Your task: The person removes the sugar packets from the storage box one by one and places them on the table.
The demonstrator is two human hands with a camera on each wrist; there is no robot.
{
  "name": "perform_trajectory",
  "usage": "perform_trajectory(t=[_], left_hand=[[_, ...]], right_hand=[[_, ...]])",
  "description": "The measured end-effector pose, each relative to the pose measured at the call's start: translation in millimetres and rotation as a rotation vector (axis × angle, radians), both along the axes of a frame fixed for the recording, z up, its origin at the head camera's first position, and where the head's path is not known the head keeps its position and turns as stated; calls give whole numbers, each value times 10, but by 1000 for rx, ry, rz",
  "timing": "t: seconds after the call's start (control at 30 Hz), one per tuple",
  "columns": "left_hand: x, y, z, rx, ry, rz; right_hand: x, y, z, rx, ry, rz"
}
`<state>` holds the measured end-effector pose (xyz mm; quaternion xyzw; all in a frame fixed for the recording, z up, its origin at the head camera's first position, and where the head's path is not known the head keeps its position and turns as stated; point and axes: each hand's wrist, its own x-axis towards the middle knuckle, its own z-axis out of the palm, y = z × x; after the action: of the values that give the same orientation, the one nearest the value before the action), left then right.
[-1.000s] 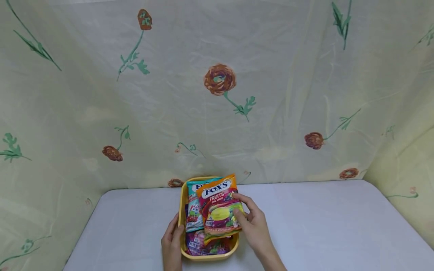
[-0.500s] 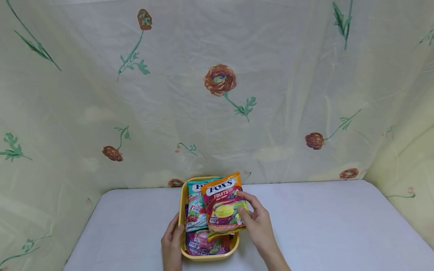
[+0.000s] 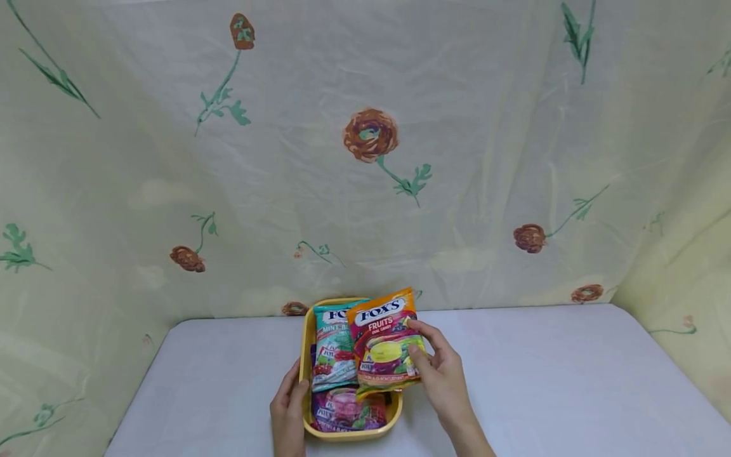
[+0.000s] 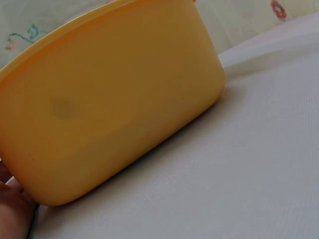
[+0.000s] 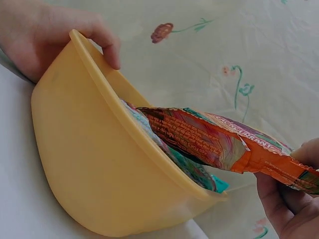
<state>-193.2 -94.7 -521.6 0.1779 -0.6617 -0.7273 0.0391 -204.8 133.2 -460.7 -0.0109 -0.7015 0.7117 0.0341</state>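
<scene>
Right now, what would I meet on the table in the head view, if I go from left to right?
Left hand's grip, teal candy bag, orange candy bag, right hand's grip.

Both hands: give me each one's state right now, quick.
Left hand: holding the yellow tub by its left side.
Right hand: pinching the orange Fox's Fruits oval candy bag.

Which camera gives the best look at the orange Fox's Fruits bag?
The head view: there the orange bag shows most of its labelled front. The right wrist view shows it obliquely, mainly an edge and small print. The left wrist view shows the yellow tub; the bag isn't discernible.
</scene>
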Motion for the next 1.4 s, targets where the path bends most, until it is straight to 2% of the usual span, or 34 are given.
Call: perform_trajectory(t=[0.37,0.77,1.07,1.4], left_hand=[[10,-10,-11,-17,-19,-16],[2,-10,-16,-20,-8,-25],[-6,-10,-25,-9,-18,-24],[-28,-16,-45,-22,-21,-29]], right_hand=[[-28,66,-13,37,-61,-57],[-39,134,-3,43,-52,-80],[-44,196,-20,27,-4,-98],[-80,273,-29,44,-55,-145]])
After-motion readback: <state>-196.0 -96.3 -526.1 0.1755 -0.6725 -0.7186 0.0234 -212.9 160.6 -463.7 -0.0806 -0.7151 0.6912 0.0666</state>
